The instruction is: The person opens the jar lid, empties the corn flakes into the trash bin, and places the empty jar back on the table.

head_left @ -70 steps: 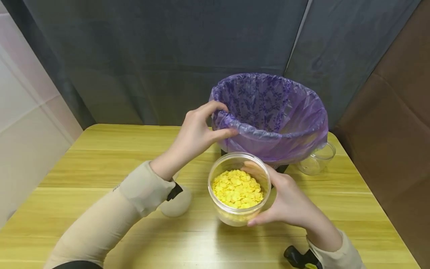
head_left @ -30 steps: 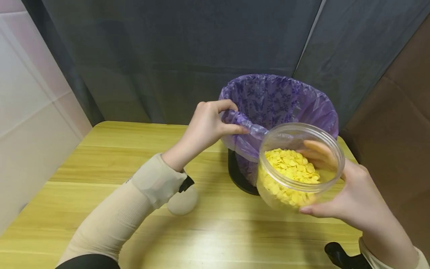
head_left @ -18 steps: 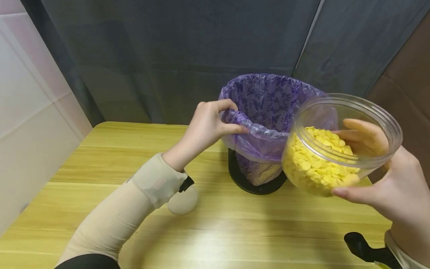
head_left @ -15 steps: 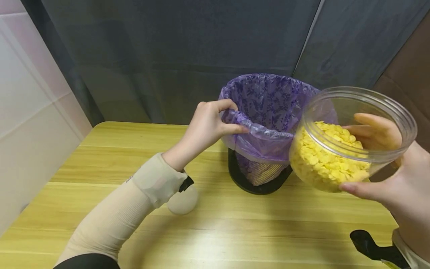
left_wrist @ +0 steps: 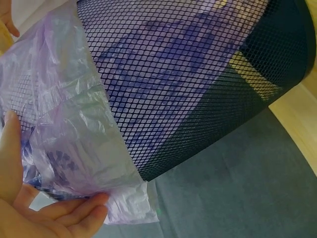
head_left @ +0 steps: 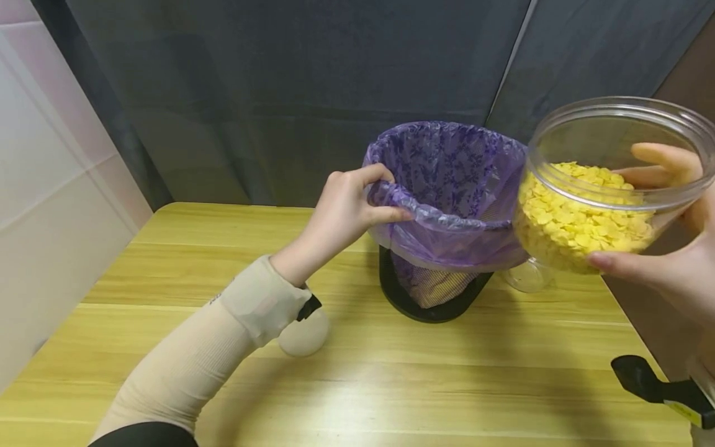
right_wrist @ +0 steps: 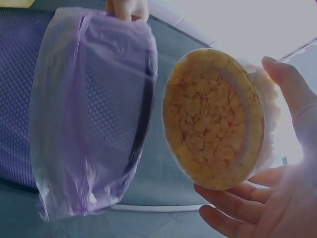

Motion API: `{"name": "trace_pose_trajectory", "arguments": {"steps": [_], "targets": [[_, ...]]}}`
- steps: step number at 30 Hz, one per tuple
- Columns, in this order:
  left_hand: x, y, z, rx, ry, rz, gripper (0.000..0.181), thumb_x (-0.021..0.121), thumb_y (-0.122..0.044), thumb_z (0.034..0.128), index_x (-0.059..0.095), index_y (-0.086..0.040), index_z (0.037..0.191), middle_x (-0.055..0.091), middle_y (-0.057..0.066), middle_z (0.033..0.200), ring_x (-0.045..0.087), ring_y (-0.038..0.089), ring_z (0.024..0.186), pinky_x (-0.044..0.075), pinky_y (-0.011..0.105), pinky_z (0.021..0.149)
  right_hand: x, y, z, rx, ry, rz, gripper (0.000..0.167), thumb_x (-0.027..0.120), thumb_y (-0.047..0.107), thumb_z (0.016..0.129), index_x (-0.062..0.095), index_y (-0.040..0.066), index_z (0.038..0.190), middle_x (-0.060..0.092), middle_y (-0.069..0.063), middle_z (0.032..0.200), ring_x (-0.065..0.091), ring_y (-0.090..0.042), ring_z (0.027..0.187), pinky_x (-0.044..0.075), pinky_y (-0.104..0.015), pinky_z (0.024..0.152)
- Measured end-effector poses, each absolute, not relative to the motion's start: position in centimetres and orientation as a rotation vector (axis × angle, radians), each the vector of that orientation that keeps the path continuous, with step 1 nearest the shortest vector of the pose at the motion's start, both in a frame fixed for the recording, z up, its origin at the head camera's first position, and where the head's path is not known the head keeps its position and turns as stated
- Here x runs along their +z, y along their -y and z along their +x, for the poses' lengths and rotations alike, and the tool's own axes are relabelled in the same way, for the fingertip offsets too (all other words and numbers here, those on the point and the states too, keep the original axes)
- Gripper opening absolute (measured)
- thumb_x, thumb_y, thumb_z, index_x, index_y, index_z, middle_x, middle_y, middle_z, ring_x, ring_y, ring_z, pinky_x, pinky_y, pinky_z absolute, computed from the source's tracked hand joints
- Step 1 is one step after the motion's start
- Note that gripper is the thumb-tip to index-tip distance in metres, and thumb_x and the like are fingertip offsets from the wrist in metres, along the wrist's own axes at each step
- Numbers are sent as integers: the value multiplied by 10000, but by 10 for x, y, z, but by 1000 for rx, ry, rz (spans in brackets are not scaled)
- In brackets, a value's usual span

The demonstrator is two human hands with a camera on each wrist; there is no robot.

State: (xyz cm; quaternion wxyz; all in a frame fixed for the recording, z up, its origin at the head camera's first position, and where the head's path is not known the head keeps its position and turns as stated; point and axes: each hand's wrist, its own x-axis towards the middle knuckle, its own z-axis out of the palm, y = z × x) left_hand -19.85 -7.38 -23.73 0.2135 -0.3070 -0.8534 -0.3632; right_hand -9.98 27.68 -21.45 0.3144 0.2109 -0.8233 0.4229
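Note:
In the head view my left hand (head_left: 352, 202) grips the near-left rim of a black mesh wastebasket (head_left: 436, 312), pinching the folded edge of its purple bin liner (head_left: 447, 242). The left wrist view shows the thumb and fingers on either side of the liner over the mesh. My right hand (head_left: 670, 273) holds a clear plastic jar (head_left: 609, 198) around its side, raised at the right of the wastebasket. Yellow flakes (head_left: 586, 220) fill the jar about halfway, and it has no lid on. Seen from below in the right wrist view, flakes cover the jar's bottom (right_wrist: 213, 119).
A whitish round object (head_left: 304, 333) lies on the wooden table (head_left: 357, 391) beside my left wrist. Behind the raised jar, another clear container (head_left: 526, 276) is partly hidden. A dark curtain (head_left: 279, 93) hangs behind the table.
My right hand has carried the jar from in front of the wastebasket to the right and upward. My left hand keeps its hold on the lined rim.

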Motion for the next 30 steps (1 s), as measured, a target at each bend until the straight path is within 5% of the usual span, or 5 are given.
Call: {"name": "trace_pose_trajectory", "arguments": {"steps": [14, 30], "targets": [[-238, 73, -198, -1010, 2359, -863, 404, 858, -336, 685, 652, -105, 945, 254, -30, 604, 231, 107, 535, 260, 290, 511, -194, -303, -131, 945, 2256, 354, 1086, 870, -121, 515, 404, 230, 1431, 582, 8, 1265, 540, 5, 1026, 347, -122, 910], [-237, 74, -199, -998, 2391, -851, 408, 854, -342, 692, 648, -104, 951, 267, -19, 616, 239, 116, 542, 259, 295, 520, -164, -288, -143, 838, 2283, 182, 932, 881, 84, 632, 399, 188, 1423, 495, 261, 1027, 449, 105, 902, 311, -114, 908]]}}
